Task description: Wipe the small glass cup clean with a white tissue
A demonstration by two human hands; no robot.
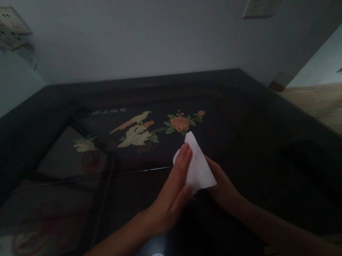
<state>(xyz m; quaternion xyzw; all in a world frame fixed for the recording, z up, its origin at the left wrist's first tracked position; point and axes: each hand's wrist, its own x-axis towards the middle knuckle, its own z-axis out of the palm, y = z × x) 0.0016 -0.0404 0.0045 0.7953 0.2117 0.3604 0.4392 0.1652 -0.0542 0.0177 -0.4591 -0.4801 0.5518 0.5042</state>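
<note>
A folded white paper tissue (199, 166) is pressed between my two hands, over a glossy black surface. My left hand (174, 197) lies along the tissue's left side, fingers together and pointing away from me. On the other side, my right hand (225, 186) holds the tissue from behind, its fingertips hidden by the paper. Just beyond the tissue, the black panel (165, 179) carries a picture of a bird (134, 120), pale rocks and an orange flower (179, 123) with green leaves.
The black furniture's raised back edge (145, 80) meets a grey wall (144, 30). Wall sockets (263, 4) are at the upper right, with more sockets (9, 30) at the upper left. Light wooden flooring (329, 101) shows at the right.
</note>
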